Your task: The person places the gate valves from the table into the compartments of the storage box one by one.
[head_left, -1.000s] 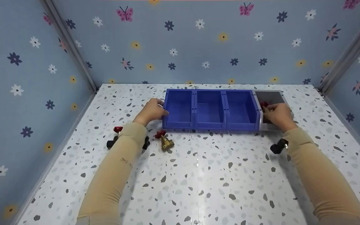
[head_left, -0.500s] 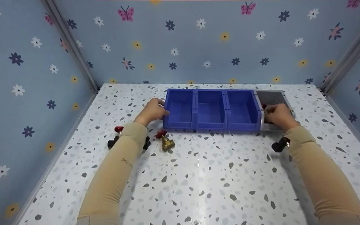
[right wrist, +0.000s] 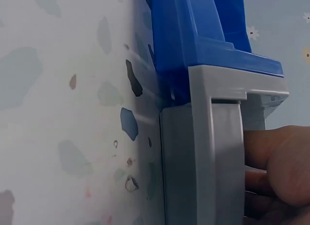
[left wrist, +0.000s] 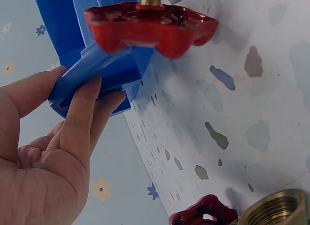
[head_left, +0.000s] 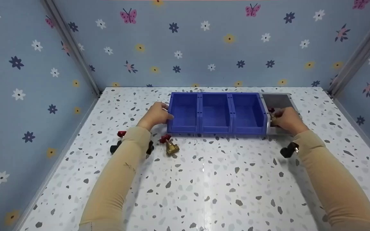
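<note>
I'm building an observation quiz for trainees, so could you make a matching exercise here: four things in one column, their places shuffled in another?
Column one:
1. Left grip
2. Right grip
3. Loose brass valve
4. Grey bin

Column two:
A. On the tabletop, in front of the leftmost blue bin
B. At the right end of the bin row
C. Holding the leftmost blue bin's outer edge
D. Dipped into the grey bin

Pairs: 1-C; 2-D; 3-A; 4-B

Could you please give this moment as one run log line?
left hand: grips leftmost blue bin | right hand: inside gray bin, at partly hidden valve | brass valve: on table
</note>
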A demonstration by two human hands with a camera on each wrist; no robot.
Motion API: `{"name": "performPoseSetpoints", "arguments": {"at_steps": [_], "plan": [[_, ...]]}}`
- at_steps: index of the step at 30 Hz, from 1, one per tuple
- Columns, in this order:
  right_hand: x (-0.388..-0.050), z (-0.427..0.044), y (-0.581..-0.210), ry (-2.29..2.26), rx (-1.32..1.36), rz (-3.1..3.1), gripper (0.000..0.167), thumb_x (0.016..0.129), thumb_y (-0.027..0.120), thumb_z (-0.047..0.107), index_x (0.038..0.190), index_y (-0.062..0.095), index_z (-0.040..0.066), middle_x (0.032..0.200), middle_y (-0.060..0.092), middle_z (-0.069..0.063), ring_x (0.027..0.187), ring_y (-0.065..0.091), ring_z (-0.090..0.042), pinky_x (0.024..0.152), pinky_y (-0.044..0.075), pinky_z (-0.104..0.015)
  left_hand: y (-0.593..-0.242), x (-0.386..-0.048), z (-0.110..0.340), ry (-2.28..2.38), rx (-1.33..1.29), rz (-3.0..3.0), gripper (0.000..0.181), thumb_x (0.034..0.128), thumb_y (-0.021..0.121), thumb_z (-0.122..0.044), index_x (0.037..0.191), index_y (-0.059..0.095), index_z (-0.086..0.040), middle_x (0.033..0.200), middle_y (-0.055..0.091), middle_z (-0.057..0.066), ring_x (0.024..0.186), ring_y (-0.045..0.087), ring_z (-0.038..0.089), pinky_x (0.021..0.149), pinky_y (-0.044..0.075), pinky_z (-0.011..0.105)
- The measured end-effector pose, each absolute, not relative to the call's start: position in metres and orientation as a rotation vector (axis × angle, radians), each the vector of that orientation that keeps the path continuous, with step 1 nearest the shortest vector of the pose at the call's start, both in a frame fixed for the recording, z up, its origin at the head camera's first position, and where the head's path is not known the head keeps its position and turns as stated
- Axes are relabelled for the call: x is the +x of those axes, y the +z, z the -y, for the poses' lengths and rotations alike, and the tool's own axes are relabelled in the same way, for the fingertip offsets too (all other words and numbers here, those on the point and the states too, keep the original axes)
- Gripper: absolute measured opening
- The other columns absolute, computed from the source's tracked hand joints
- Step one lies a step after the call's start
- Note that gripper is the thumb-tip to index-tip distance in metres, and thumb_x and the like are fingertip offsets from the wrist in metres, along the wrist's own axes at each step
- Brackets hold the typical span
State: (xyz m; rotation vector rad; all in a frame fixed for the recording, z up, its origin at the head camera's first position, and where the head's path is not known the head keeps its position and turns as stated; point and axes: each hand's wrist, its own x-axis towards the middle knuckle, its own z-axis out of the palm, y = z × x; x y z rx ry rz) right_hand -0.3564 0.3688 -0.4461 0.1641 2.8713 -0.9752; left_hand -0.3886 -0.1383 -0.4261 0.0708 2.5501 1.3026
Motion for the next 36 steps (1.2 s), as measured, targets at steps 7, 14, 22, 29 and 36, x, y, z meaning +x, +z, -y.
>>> {"name": "performPoseSetpoints", "arguments": {"at_steps": [7,14,22,29,36], "plan": [[-0.353,-0.368,-0.445,-0.949,0.17,-2.897,0.034,0.097,0.075,0.014,0.119,0.071,-0.012,0.108,0.069,-0.02,0.097,0.059,-0.032,0.084,0.051,-0.042,-0.427,-0.389,0.139,1.306,0.079,-2.561,0.051,0.0969,0.07,-0.003,0.144,0.057,0.013,0.133,0.071,0.03,0.118,0.075,0.04,0.102,0.064,0.043],[-0.349,-0.368,-0.44,-0.984,0.179,-2.873,0.054,0.096,0.078,0.014,0.137,0.061,-0.017,0.131,0.065,-0.035,0.115,0.06,-0.04,0.103,0.053,-0.055,-0.428,-0.39,0.139,1.283,0.088,-2.572,0.051,0.0974,0.07,-0.004,0.144,0.057,0.013,0.134,0.07,0.029,0.118,0.075,0.038,0.101,0.064,0.043],[-0.345,-0.364,-0.413,-1.081,0.253,-2.818,0.071,0.099,0.076,0.015,0.156,0.044,-0.013,0.155,0.051,-0.036,0.142,0.051,-0.049,0.122,0.043,-0.065,-0.427,-0.389,0.139,1.296,0.093,-2.574,0.05,0.0964,0.069,-0.002,0.143,0.058,0.013,0.133,0.071,0.029,0.116,0.076,0.038,0.101,0.064,0.043],[-0.342,-0.358,-0.401,-1.119,0.26,-2.819,0.068,0.102,0.074,0.014,0.157,0.044,-0.011,0.157,0.05,-0.035,0.145,0.049,-0.05,0.123,0.042,-0.065,-0.428,-0.387,0.137,1.298,0.079,-2.566,0.051,0.0977,0.068,-0.003,0.145,0.056,0.012,0.138,0.068,0.028,0.119,0.075,0.039,0.104,0.063,0.044],[-0.339,-0.35,-0.393,-1.16,0.231,-2.858,0.069,0.102,0.075,0.015,0.158,0.044,-0.01,0.154,0.054,-0.036,0.141,0.054,-0.048,0.12,0.046,-0.063,-0.426,-0.385,0.138,1.297,0.084,-2.57,0.049,0.098,0.069,-0.003,0.143,0.058,0.012,0.136,0.07,0.028,0.119,0.074,0.037,0.104,0.063,0.044]]}}
